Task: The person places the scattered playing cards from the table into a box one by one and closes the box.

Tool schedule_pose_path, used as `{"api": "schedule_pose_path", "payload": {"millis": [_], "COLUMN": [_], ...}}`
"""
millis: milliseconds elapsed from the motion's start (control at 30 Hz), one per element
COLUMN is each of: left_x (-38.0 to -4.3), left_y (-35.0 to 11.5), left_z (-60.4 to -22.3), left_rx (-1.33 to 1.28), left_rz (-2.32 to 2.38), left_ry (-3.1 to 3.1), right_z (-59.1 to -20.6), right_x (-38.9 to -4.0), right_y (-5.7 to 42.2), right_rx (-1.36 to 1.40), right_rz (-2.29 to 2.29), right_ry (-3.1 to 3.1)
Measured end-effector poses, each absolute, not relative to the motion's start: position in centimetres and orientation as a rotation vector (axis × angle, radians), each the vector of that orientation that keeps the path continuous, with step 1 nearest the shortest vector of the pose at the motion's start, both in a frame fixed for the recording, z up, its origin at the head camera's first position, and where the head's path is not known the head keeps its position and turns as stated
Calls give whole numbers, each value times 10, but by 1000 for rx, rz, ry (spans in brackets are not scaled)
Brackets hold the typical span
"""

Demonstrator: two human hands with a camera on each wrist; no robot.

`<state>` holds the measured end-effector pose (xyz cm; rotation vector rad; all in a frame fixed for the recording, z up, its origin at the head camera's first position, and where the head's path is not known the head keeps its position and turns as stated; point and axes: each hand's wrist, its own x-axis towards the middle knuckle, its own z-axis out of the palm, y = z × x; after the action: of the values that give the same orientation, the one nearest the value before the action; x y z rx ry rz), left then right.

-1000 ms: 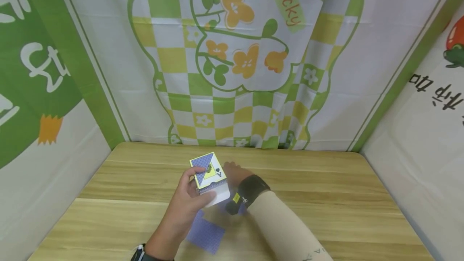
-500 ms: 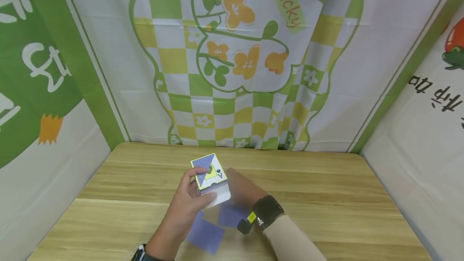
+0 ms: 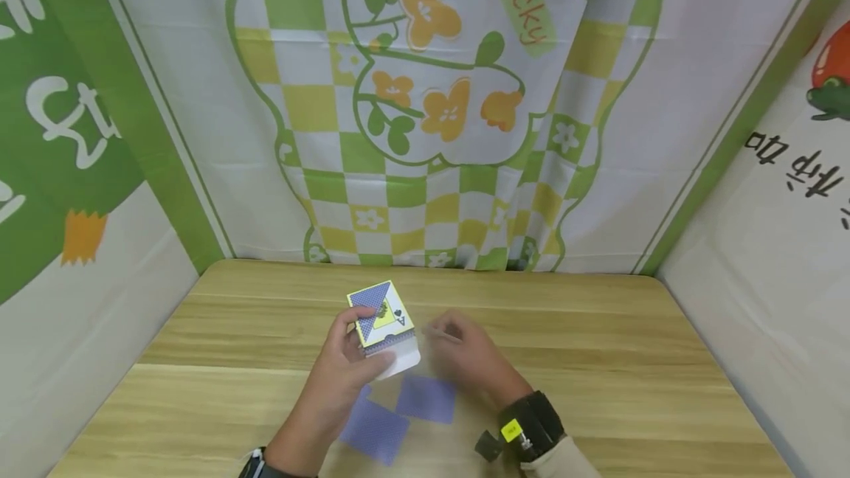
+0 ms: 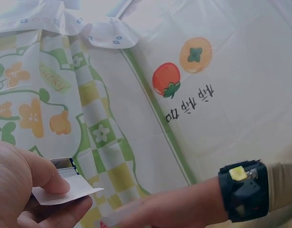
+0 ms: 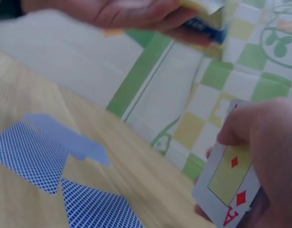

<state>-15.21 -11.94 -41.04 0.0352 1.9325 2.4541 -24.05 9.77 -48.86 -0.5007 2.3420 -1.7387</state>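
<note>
My left hand (image 3: 335, 367) grips a playing card box (image 3: 392, 327) above the table, thumb on the white flap (image 3: 403, 358), which hangs open toward me. The box face is blue and white with a spade ace. To its right, my right hand (image 3: 468, 356) pinches a playing card (image 5: 231, 166) with red diamonds and an A; whether others lie behind it I cannot tell. Below the hands, blue-backed cards lie face down on the table: one card (image 3: 375, 430) nearer me, another card (image 3: 428, 398) to its right, and a third card (image 5: 67, 135) partly overlapped.
The wooden table (image 3: 584, 330) ends at a green and white checked curtain (image 3: 445, 220) behind. White and green printed cloth (image 3: 744, 242) hangs along both sides. A black wrist strap (image 3: 531, 423) with a small dark block is on the right arm.
My right hand has drawn back from behind the box, toward me and to the right, bringing the card into view. Another card on the table is uncovered. My left hand stays put.
</note>
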Motion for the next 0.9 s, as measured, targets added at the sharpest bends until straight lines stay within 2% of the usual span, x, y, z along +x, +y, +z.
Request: {"api": "schedule_pose_path", "payload": {"millis": [267,533,900], "left_x": [-153,-152,-152], "left_y": [-119,-119,-120], "left_z": [-412,-412,-410], "left_rx": [52,24,23], "left_rz": [2461,2454,2443], "left_ry": [1927,1915,1916], "right_z": [-472,-456,-432], "right_x": [-223,-205,-196], "right_y": [122,139,150], "right_rx": [-446,-754,-1030], "right_rz": [-1824,-1725,-1611], "right_ry": [2063,1873,1790]}}
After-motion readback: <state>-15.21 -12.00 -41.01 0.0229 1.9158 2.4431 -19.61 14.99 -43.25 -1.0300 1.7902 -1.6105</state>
